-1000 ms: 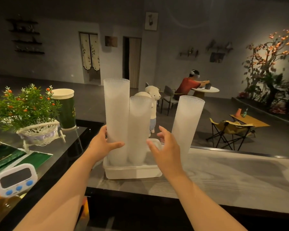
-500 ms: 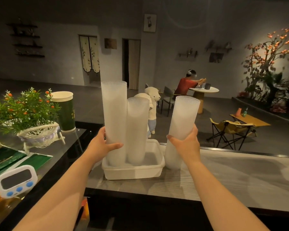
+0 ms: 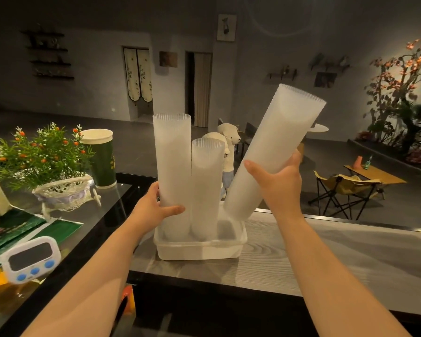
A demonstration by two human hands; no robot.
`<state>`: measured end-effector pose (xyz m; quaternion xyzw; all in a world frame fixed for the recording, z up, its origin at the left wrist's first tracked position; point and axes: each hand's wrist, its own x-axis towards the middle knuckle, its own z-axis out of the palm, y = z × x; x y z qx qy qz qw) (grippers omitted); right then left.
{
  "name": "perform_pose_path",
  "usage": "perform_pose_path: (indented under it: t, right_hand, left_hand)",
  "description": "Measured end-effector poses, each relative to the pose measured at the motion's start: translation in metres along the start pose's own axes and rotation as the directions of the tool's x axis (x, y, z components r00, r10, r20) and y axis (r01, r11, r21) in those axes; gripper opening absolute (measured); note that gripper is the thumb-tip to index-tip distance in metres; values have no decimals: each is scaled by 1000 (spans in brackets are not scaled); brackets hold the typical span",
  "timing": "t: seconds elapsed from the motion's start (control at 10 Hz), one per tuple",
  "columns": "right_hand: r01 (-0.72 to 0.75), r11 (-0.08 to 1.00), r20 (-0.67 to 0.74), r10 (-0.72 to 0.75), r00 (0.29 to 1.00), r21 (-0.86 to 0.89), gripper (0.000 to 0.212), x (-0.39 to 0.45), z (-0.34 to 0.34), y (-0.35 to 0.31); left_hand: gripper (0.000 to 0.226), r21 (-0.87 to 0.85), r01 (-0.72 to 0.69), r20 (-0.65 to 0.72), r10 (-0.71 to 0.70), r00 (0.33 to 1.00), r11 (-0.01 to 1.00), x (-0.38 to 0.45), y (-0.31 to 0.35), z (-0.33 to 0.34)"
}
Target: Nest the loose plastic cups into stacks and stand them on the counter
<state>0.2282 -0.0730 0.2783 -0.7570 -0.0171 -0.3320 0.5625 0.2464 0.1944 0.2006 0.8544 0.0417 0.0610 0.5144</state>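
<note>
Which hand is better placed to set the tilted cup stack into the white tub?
Right: the right hand already grips the tilted stack above the tub; the left hand steadies the tallest stack.

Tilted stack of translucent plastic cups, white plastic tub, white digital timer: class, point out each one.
Tilted stack of translucent plastic cups [image 3: 284, 132], head view, upper side wall.
White plastic tub [image 3: 199, 250], head view, front wall.
White digital timer [image 3: 31, 256], head view, dark screen.

No legible text anywhere.
</note>
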Motion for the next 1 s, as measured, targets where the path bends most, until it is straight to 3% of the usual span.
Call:
perform_pose_path:
  t: [0.2,0.4,0.8,1.0]
  right_hand:
    - [-19,998,245,34,969,-66,85,-15,22,16]
    - [-38,987,371,95,924,-158,88,-27,33,36]
    - [-76,989,436,123,891,-125,91,-42,28,53]
    - [-116,981,469,178,865,-157,108,-42,20,42]
  left_hand:
    - [96,-3,6,4,-6,1000,1000,3,-1,-1]
    - [95,-4,-7,-5,7,1000,1000,4,-2,1]
    - [95,-1,-13,15,13,1000,1000,3,-5,3]
    - [116,-32,-6,-48,5,999,999,-10,8,3]
